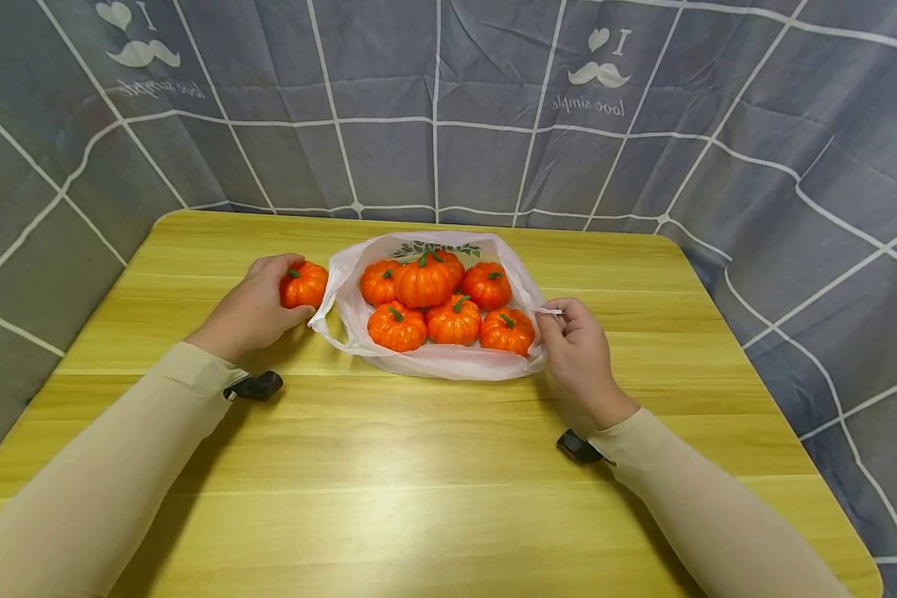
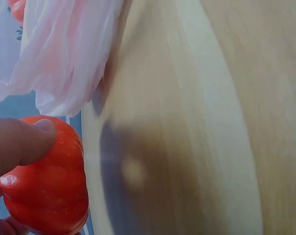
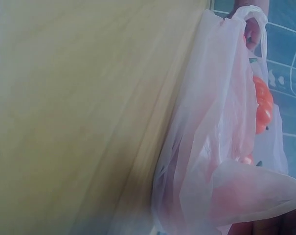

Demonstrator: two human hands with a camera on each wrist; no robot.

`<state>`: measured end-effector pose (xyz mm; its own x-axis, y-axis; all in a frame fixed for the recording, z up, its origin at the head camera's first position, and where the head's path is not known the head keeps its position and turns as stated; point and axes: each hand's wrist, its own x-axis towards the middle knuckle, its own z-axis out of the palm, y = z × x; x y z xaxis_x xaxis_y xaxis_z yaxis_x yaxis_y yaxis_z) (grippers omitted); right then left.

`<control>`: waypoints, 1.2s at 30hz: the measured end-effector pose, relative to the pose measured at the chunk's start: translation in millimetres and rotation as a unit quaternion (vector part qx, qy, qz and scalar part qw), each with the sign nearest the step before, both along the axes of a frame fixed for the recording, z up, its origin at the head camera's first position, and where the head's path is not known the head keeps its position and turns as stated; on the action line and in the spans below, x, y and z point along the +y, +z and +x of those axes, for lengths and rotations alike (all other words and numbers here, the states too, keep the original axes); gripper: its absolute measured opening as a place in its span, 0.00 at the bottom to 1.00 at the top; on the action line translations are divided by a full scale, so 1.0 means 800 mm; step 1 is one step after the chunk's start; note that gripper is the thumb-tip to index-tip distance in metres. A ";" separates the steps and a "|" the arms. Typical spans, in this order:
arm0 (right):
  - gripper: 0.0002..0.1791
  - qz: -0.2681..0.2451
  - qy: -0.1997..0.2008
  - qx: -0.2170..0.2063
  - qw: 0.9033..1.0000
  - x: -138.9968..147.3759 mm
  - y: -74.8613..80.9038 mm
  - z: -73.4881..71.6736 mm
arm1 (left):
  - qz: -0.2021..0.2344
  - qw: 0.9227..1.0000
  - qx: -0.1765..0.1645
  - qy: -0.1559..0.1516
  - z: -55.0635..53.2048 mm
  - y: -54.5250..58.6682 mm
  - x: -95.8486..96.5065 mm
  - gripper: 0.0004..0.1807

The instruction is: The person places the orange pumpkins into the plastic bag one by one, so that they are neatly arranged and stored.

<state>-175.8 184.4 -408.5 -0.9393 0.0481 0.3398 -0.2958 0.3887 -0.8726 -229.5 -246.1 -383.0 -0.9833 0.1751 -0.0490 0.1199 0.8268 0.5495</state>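
Observation:
A thin white plastic bag (image 1: 448, 363) lies with its mouth spread wide in the middle of the table. Several small orange pumpkins with green stems sit in it, one pumpkin (image 1: 423, 284) resting on top of others. Left of the bag, my left hand (image 1: 257, 307) grips another pumpkin (image 1: 304, 286), its thumb across the side in the left wrist view. That pumpkin is just outside the bag's left handle (image 1: 321, 320). At the opposite side, my right hand (image 1: 579, 353) pinches the bag's right edge. In the right wrist view the bag hides most of the pumpkins and the right fingers show only in part.
The light wood-grain table (image 1: 433, 482) has rounded far corners. A grey-blue curtain (image 1: 389, 100) with white grid lines hangs behind it and along both sides. Small black devices are strapped at the left wrist (image 1: 254, 386) and right wrist (image 1: 579, 447).

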 end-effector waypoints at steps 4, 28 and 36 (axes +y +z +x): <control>0.06 -0.003 0.003 -0.002 1.000 -0.002 0.000 0.000 | -0.001 1.000 -0.002 -0.004 0.001 0.001 0.003 0.44; 0.06 -0.016 0.010 -0.019 1.000 -0.005 -0.004 0.001 | 0.011 1.000 -0.001 -0.022 0.007 0.005 0.024 0.44; 0.06 -0.015 0.014 -0.020 1.000 -0.007 -0.006 0.001 | 0.012 1.000 0.001 -0.028 0.009 0.003 0.028 0.42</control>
<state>-175.3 179.2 -413.1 -0.9535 0.0315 0.2999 -0.2699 0.3541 -0.8954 -222.0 -224.1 -380.3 -0.9722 0.2303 -0.0424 0.1659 0.8051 0.5695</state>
